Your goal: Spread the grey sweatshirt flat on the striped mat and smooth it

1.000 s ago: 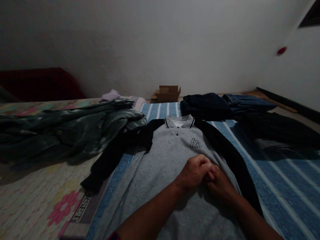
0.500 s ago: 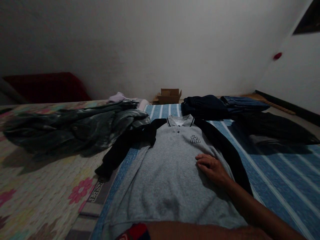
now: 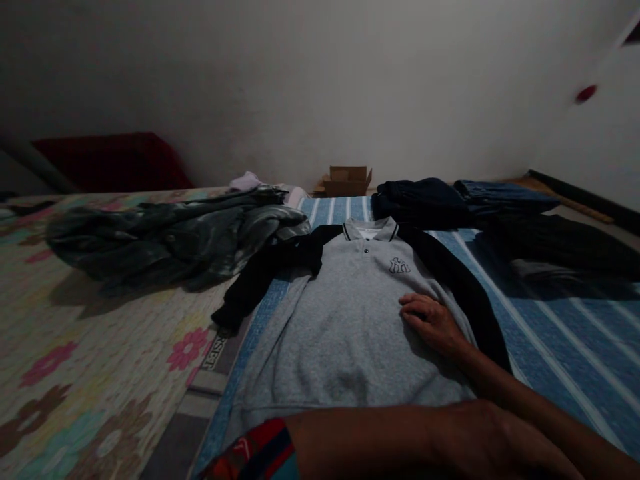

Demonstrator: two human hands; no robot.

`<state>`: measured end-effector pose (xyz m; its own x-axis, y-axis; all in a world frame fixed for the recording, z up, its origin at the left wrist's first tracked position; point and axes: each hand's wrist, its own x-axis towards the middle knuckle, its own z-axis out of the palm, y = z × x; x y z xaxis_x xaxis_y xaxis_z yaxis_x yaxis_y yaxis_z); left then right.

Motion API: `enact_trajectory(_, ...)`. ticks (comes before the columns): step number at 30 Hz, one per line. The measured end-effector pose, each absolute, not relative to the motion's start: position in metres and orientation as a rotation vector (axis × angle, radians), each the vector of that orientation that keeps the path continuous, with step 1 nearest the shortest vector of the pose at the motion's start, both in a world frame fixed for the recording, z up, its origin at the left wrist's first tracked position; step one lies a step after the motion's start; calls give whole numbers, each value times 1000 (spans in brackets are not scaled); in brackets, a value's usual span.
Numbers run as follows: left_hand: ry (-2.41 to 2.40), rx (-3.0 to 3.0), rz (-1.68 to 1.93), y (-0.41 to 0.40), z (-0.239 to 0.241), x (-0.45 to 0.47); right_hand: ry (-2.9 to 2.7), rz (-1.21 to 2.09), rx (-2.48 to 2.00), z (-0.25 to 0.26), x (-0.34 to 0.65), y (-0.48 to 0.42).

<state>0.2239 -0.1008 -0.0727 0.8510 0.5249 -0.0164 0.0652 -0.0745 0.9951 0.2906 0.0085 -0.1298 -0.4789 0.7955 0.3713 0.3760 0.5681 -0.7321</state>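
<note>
1. One grey polo shirt [image 3: 340, 340] with black sleeves lies front up on the blue striped sheet [image 3: 580, 347], its collar away from the person.
2. Its left-hand black sleeve [image 3: 257, 283] bunches near the shoulder and reaches the floral bedcover [image 3: 125, 363], beside a rumpled dark garment [image 3: 185, 237].
3. The right hand [image 3: 433, 323] rests below the chest emblem [image 3: 400, 265], fingers loosely bent, gripping nothing visible.
4. The left hand [image 3: 480, 433] crosses rightward near the right forearm; its fingers are hidden, so I cannot tell whether they grip.
5. The step in hand seems to be flattening the front; the next move probably calls for uncrossing the arms and straightening that sleeve.
</note>
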Motion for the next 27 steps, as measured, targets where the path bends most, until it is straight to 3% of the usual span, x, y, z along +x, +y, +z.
enact_trajectory(2, 516, 1785, 531, -84, -69, 199, -2105, 742, -919, -129, 292, 9)
enact_trajectory(4, 851, 1970, 663, -69, -68, 166, -2127, 724, -905, -129, 293, 9)
enact_trajectory(9, 1670, 2242, 328, -65, -90, 89, -2181, 643, -904, -129, 290, 7)
enact_trajectory(13, 1772, 2315, 106, -78, -103, 60, -2223, 583, -888, -130, 288, 6)
enact_trajectory(18, 1949, 2218, 135, -76, -96, 46, -2210, 457, -885, -119, 289, -1)
enact_trajectory(27, 2311, 2012, 58, -92, -101, 22, -2309, -38, -894, -114, 292, -98)
